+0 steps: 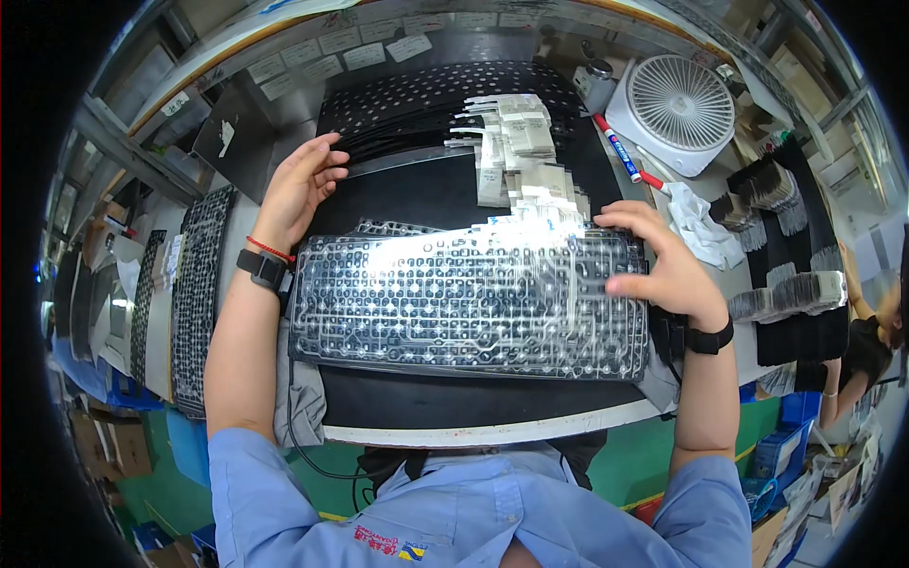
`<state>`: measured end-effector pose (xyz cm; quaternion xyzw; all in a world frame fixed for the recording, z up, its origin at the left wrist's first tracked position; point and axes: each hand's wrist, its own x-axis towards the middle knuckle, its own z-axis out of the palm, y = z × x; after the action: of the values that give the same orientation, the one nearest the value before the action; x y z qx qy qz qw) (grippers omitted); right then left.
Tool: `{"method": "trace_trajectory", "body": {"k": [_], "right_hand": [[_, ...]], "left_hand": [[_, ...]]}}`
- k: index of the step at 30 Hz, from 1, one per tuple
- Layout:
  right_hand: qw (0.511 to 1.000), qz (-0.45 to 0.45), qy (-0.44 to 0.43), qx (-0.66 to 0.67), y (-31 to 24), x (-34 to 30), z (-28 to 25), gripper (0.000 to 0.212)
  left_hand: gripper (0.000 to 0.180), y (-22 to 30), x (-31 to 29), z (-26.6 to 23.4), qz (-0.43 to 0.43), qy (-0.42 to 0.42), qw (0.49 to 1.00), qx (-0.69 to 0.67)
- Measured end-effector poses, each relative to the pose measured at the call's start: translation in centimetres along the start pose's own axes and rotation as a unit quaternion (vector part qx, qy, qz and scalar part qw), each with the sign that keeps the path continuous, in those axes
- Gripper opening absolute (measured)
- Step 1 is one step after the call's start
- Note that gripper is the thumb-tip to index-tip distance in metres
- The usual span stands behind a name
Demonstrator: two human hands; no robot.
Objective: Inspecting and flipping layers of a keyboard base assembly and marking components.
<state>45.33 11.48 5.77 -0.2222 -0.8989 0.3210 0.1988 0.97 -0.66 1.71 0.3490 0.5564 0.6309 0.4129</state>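
Observation:
A stack of clear printed keyboard membrane sheets (454, 303) with dark round dots and traces lies flat on the black work surface in front of me, glare across its upper part. At its right end is my right hand (668, 270), thumb and fingers apart. The thumb touches the sheet, and the fingers reach over its far right corner. My left hand (308, 180) is raised beyond the far left corner, fingers loosely curled and apart, holding nothing. It is nearest to a pile of black strips (407, 142). Bundled pale connector tails (525, 142) spread from the strips towards the membrane.
A white fan (680, 114) stands at the back right, beside markers (620, 151) and a crumpled white cloth (701, 222). Further right are black sheets with bundled tails (800, 293). More dotted sheets (201, 293) stand on the left. A person's arm (833, 398) shows at far right.

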Motion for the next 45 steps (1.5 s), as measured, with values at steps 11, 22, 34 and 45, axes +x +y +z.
{"method": "trace_trajectory", "body": {"k": [11,22,34,45], "right_hand": [[0.949,0.096,0.248,0.170,2.4,0.4,0.2,0.015],[0.903,0.109,0.297,0.292,2.3,0.6,0.0,0.022],[0.911,0.086,0.240,0.324,3.3,0.3,0.2,0.019],[0.909,0.096,0.279,0.294,2.7,-0.1,-0.2,0.020]], "left_hand": [[0.044,0.2,-0.2,0.0,-0.052,-0.155,0.986,0.018],[0.015,0.1,-0.9,1.2,-0.020,-0.143,0.988,0.052],[0.020,-0.1,-0.4,1.1,0.014,-0.074,0.997,0.008],[0.022,0.0,-0.2,0.0,0.056,-0.116,0.991,-0.021]]}}
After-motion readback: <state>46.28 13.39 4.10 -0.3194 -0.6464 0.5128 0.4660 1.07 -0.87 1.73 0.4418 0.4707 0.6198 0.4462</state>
